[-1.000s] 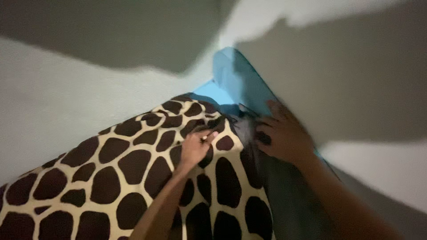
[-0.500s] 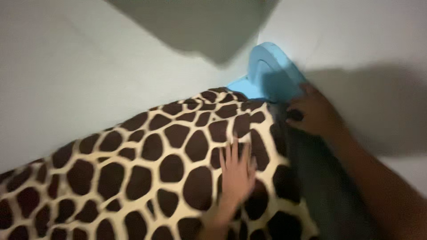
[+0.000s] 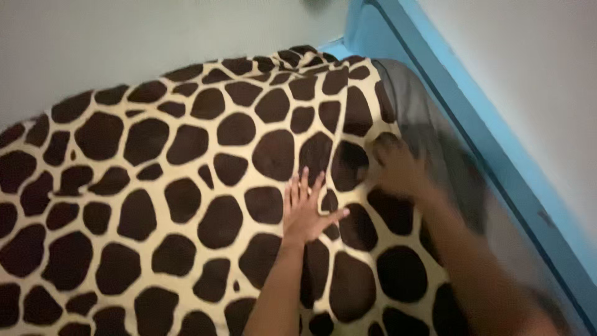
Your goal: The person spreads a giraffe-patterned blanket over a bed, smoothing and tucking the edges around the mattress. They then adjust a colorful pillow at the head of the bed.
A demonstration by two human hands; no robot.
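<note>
On the bed, a giraffe-patterned blanket [image 3: 186,186] lies spread to the blue bed frame [image 3: 497,155] beside the wall. Left hand [image 3: 305,211] rests flat on the blanket, fingers spread, gripping nothing. Right hand [image 3: 398,168], blurred, touches the blanket's right edge; its grip cannot be determined.

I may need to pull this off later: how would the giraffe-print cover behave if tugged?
The giraffe-print cover drapes over the edge and creases near the corner, so it is probably floppy, not stiff. With the left hand flat on it and the right hand beside, it would likely bunch rather than slide whole.
</note>
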